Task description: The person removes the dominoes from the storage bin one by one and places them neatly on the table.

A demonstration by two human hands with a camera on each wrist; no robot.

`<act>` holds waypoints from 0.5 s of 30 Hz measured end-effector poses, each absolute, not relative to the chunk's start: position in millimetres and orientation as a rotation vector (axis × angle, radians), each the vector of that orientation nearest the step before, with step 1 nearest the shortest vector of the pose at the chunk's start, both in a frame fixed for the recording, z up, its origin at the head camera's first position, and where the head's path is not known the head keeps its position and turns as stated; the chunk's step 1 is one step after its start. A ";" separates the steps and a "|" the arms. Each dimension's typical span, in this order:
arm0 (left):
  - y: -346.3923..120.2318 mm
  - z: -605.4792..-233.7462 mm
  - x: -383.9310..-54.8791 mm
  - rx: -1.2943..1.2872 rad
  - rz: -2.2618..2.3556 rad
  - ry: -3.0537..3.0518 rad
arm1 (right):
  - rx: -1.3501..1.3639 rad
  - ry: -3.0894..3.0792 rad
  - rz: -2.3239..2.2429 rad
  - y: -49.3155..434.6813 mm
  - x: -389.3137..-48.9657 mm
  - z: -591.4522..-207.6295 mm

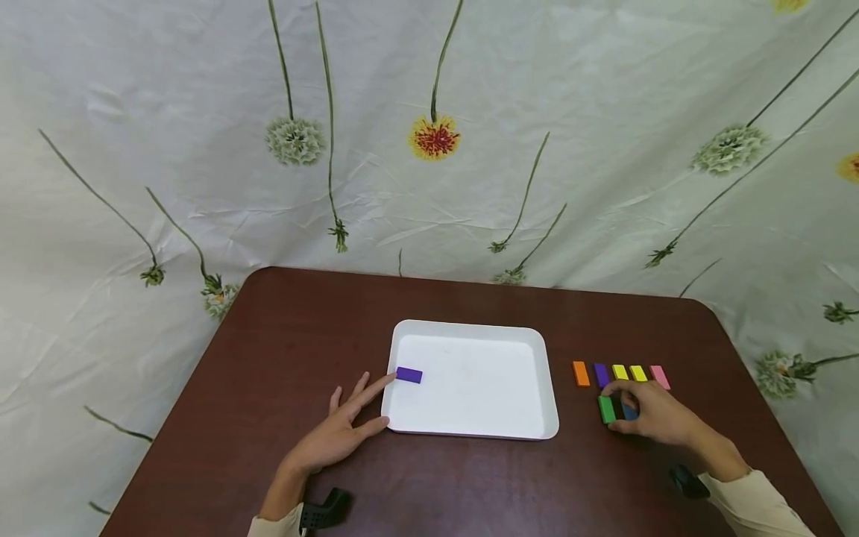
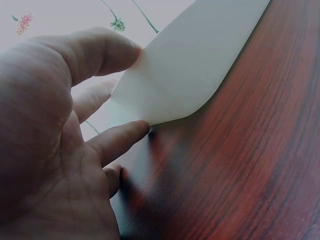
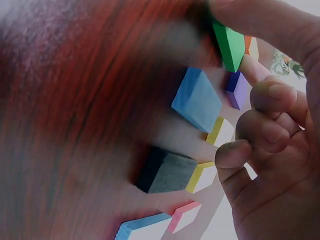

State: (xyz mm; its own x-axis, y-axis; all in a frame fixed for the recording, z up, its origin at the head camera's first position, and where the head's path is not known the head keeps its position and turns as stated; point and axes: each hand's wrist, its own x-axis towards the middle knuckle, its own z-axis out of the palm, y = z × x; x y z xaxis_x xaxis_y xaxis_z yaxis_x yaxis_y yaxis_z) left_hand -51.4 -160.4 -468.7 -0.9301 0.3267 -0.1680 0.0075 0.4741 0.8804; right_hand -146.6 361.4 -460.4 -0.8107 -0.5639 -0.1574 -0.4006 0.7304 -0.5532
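Observation:
My left hand (image 1: 335,434) spreads its fingers at the left side of a white tray (image 1: 470,431). Its index fingertip lies at the rim beside a purple block (image 1: 409,375) in the tray, and the thumb touches the near-left corner. In the left wrist view the straight fingers meet the tray's edge (image 2: 185,75). Right of the tray, my right hand (image 1: 661,414) pinches a green block (image 3: 230,47) between thumb and index finger, its other fingers curled. A blue block (image 3: 196,100) and a dark block (image 3: 170,172) lie close by on the table.
Behind the green block runs a row of blocks: orange (image 1: 581,374), purple (image 1: 601,375), two yellow (image 1: 620,372) and pink (image 1: 661,377). Another blue-edged block (image 3: 144,227) shows in the right wrist view. A flowered cloth (image 1: 429,201) hangs behind the brown table (image 1: 322,321).

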 end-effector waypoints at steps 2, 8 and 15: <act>-160.3 -468.8 -51.2 0.280 1.439 2.413 | -0.734 2.617 -0.733 361.7 -146.0 -461.0; -160.4 -469.6 -51.5 0.285 1.440 2.417 | -0.696 2.620 -0.733 362.7 -144.9 -460.8; -161.5 -470.3 -51.8 0.283 1.433 2.416 | -0.797 2.646 -0.867 354.3 -153.6 -449.7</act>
